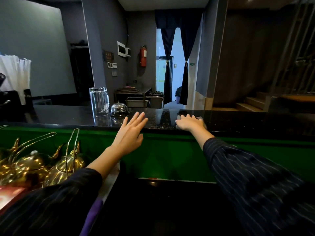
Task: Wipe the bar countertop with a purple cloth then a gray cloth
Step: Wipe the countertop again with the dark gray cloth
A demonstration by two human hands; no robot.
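While your left hand point(131, 133) hovers, fingers spread, over the near edge of the black bar countertop point(238, 120), your right hand point(190, 123) presses flat fingers onto the gray cloth point(201, 118) lying there.

Head view, forward-down, close over countertop point(238, 121)

The countertop point(238, 121) is black with pale speckles, its front panel point(170, 154) green. The sleeves point(255, 176) are dark, thinly striped; the teapots point(34, 164) gold.
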